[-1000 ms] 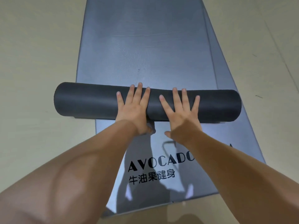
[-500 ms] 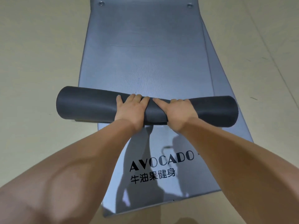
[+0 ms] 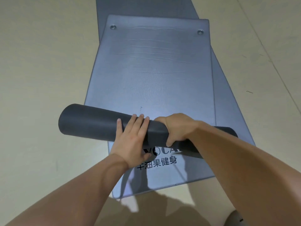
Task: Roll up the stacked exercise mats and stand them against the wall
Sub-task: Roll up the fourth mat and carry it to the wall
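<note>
Task's thing: the top mat [image 3: 154,70], partly wound into a dark roll [image 3: 91,123]. Its flat part stretches away to a far end with two metal eyelets [image 3: 112,27].
Where it is: the dark roll lies across the lower mat [image 3: 162,176], close to that mat's near edge. It partly hides the printed lettering [image 3: 161,161] there. Its left end overhangs the lower mat's left edge, above the floor [image 3: 40,62].
Long axis: it runs left to right, across the length of the mats, but skewed. The left end sits farther away than the right end, so the roll is not square to the eyeleted far edge.
Left hand [image 3: 133,141]: fingers straight and pressing flat on top of the roll near its middle, thumb down at the near side.
Right hand [image 3: 177,128]: just beside the left, fingers curled over the crest of the roll and thumb against its near face, gripping it.
Handling: it looks like soft, springy foam, light, with a matte skin that should not slip. It probably gives under the palms and springs loose if let go.
Where to hold: both hands sit close together at the middle. Moving them out towards the two ends would likely steer the roll better.
Step in hand: winding the top mat towards the eyelets. Much of it lies flat, and the lower mat is not yet rolled.
Risk: the skew could make the roll wind into a cone.
</note>
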Available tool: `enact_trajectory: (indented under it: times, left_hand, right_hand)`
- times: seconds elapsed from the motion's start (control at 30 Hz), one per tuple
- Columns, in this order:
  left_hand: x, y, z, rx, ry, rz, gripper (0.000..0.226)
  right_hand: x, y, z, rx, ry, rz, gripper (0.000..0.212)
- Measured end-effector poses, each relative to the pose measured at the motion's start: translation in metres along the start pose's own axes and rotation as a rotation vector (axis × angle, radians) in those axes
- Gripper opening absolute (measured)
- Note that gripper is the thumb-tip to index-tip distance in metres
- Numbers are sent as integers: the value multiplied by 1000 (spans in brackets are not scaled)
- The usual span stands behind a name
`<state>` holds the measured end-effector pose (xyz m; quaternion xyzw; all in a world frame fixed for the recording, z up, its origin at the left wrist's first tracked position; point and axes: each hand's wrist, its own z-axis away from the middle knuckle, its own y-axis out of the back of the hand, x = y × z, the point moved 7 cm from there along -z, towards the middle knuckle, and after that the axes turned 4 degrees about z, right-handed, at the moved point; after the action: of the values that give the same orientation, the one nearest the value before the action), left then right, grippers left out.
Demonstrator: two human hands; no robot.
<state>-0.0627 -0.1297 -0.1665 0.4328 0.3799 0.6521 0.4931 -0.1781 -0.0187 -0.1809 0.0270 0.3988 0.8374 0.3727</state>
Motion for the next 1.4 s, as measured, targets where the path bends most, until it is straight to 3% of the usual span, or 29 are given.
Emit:
enact_trajectory:
  times: [0.2,0.33,0.4,0.57,0.67,0.8,0.87,1.0,1.2,1.4]
  left_hand:
    - [-2,-17,-5,-84,47,-17,136]
    - [-5,-11,-34,-104,99,-42,148]
    - [-9,-3,-58,-138,123,-61,152]
    - [-13,16,-104,-210,112,-125,155]
    - [-15,19,-109,-242,136,-131,156]
    - [-4,15,-82,-20,-1,-200,128]
    - [-6,7,-66,34,13,-182,122]
    - [-16,0,-70,-34,79,-134,123]
    - [-15,18,-88,-91,83,-97,128]
    - [-7,20,-69,-78,95,-146,127]
  right_hand:
    - [16,-16,-2,68,-73,-12,119]
    - [1,-28,33,477,-61,338,104]
    - [-8,-45,41,561,-36,424,107]
    - [12,-60,34,458,-330,283,137]
    - [21,-51,22,382,-396,302,146]
    - [28,-33,14,342,-393,383,136]
    - [34,-29,10,342,-395,392,136]
    - [46,-20,-1,311,-408,318,142]
    - [51,3,0,302,-346,230,126]
    - [39,5,10,354,-239,322,108]
